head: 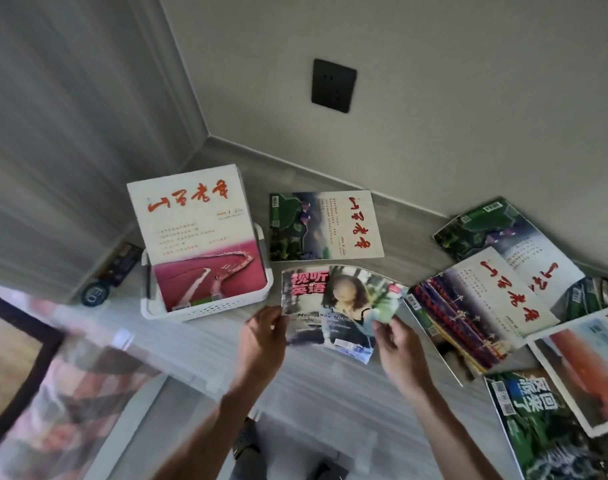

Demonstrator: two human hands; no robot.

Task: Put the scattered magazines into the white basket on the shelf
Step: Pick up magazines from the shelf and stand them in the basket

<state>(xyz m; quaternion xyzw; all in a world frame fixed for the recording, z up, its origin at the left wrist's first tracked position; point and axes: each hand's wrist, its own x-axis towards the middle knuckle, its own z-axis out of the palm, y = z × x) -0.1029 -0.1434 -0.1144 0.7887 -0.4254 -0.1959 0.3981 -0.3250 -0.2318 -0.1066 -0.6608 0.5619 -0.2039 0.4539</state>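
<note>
- Magazines still scattered on the grey shelf [330, 393] made up the biggest share of the job: the overlapping heap at my right [482, 306], the green-covered issue [545, 434] at the lower right edge, the orange-covered one [586, 368] beside it, and the lotus-cover issue [325, 225] lying flat just behind the one I held. I judged most of the work was left.
- White basket [205, 308] stood at the left rear of the shelf, close to the corner of the wall, and it already held a stack of magazines standing upright, the front one a white-and-pink cover [198, 233] rising well above the rim. So a part was done, though I could not tell how many were behind that cover.
- English-listening magazine [337, 306] was the one in hand, raised off the shelf, its cover bowed, just right of the basket and not yet in it.
- Left hand [264, 337] pinched its left edge, thumb on the cover.
- Right hand [394, 341] pinched its lower right corner in the same way.
- Next, as I reckoned, it only needed carrying leftward and slipping in front of the pink cover.
</note>
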